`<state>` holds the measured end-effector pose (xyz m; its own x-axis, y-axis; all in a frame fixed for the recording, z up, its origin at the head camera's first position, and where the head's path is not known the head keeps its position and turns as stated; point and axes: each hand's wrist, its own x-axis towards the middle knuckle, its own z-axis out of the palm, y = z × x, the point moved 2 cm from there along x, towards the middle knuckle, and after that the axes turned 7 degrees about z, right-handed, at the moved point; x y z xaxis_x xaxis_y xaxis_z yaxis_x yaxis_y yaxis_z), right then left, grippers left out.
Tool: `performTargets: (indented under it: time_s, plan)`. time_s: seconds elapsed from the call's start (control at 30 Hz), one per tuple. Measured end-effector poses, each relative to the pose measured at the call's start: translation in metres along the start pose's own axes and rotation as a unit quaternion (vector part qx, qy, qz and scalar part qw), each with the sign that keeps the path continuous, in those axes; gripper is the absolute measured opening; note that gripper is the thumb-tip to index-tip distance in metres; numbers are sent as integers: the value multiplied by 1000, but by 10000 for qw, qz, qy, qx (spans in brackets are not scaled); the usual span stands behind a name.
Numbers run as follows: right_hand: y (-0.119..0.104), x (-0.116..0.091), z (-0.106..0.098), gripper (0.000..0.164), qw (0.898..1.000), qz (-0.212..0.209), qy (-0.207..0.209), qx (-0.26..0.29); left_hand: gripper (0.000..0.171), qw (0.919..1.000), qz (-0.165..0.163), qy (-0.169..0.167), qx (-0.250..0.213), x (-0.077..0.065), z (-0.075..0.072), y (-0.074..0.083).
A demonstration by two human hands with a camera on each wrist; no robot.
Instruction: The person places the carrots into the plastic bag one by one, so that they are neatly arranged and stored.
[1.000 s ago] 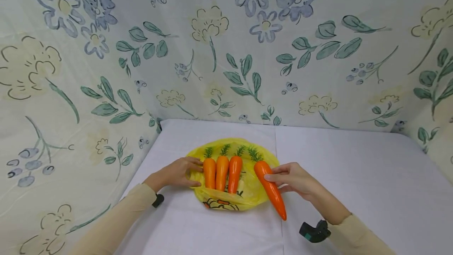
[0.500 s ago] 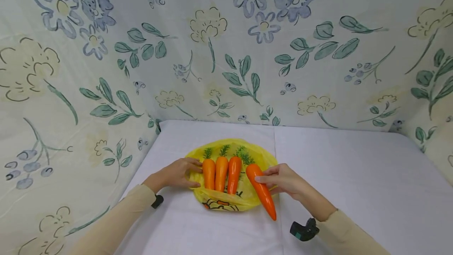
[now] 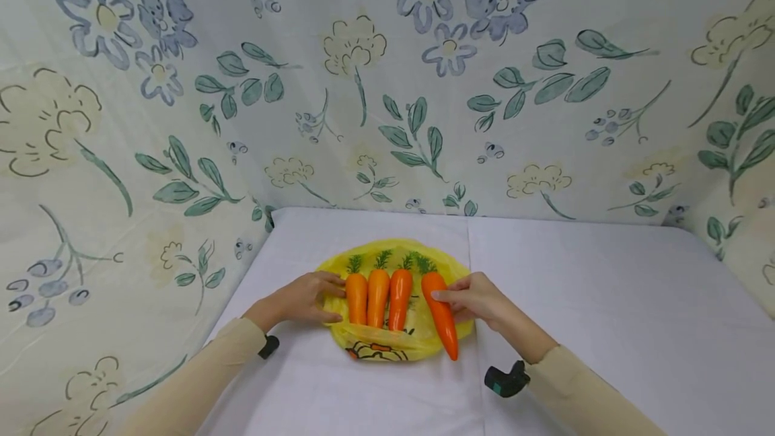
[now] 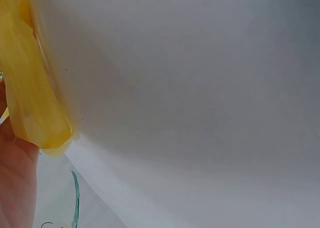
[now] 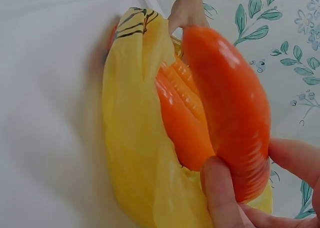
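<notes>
A yellow plastic bag [image 3: 375, 353] lies on the white-covered table with its mouth spread open. Inside it, several orange carrots with green tops sit side by side, including a left carrot [image 3: 357, 298], a middle carrot [image 3: 378, 296] and a right-hand one. My left hand [image 3: 305, 298] holds the bag's left edge, its fingers close to the left carrot; in the left wrist view yellow plastic partly hides that hand. Between thumb and fingers, my right hand [image 3: 475, 298] grips another carrot [image 3: 442, 315] over the bag's right side. Its tip points toward me, past the front rim.
White cloth covers the table [image 3: 575, 301]. A floral curtain [image 3: 363, 86] hangs behind it and at both sides. Black wrist cameras, such as the right one [image 3: 507, 379], are strapped below each hand.
My right hand has moved left with its carrot, from beyond the bag's right edge to over the bag, close to the others. The carrot is now more upright in view. My left hand stays put.
</notes>
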<state>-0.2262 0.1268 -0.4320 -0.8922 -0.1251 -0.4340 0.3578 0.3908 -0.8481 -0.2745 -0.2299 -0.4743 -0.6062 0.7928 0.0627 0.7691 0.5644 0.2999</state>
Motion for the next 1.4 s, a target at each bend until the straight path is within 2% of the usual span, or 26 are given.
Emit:
performTargets:
  time_s: [0.47, 0.87, 1.07, 1.4]
  plan:
    - [-6, 13, 7, 43, 9990, -45, 438, -106, 50, 9998, -143, -133, -17, 1, -1, 0]
    - [-6, 19, 8, 48, 9981, -210, 571, -2, 52, 9997, -179, -2, -145, 5, -2, 1]
    - [-4, 23, 10, 49, 9974, -234, 682, -50, 52, 9993, -342, -17, -168, 5, -2, 3]
    - [-2, 28, 13, 45, 9957, -326, 856, -135, 52, 9990, -373, -9, -230, 4, -2, 3]
